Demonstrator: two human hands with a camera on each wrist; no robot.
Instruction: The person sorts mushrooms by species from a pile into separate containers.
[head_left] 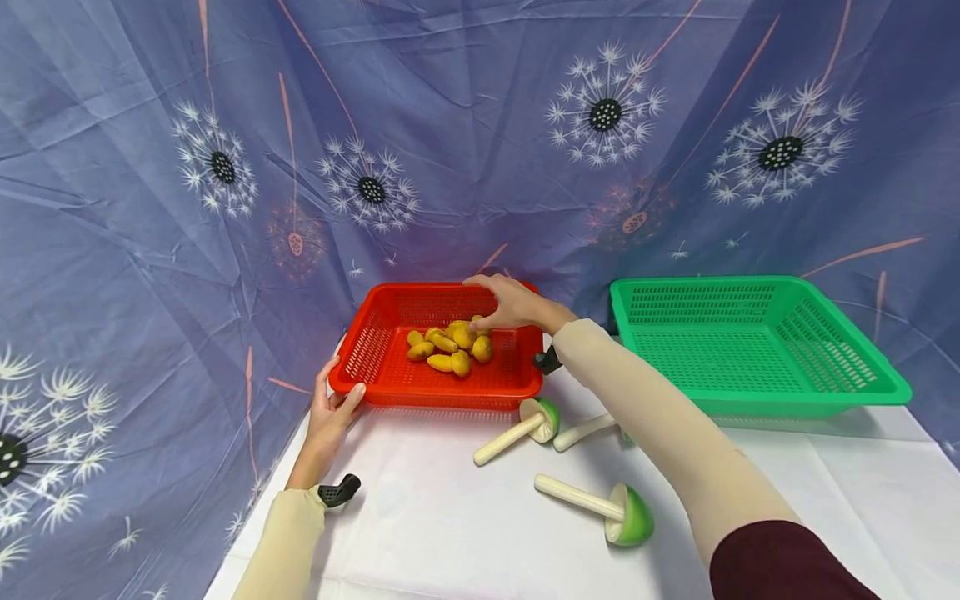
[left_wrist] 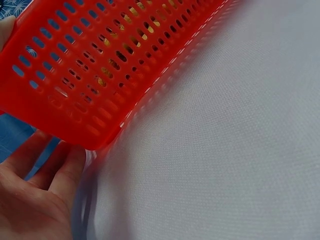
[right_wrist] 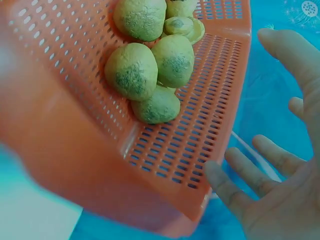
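The red basket point(head_left: 435, 396) and green basket point(head_left: 712, 358) look smooth plastic — the backdrop point(head_left: 465, 167), creased cloth.

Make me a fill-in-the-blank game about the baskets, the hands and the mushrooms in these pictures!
1. The yellow pieces lie in the ____ basket.
2. The ____ hand touches that basket's near corner.
3. ____ green-capped mushrooms lie on the white cloth.
4. The other basket is ____.

Missing words: red; left; three; green.

The head view is bright, with soft shadows on the table point(head_left: 420, 517); left wrist dimmer; right wrist blue-tinted, the near basket point(right_wrist: 75, 165) wall blurred.
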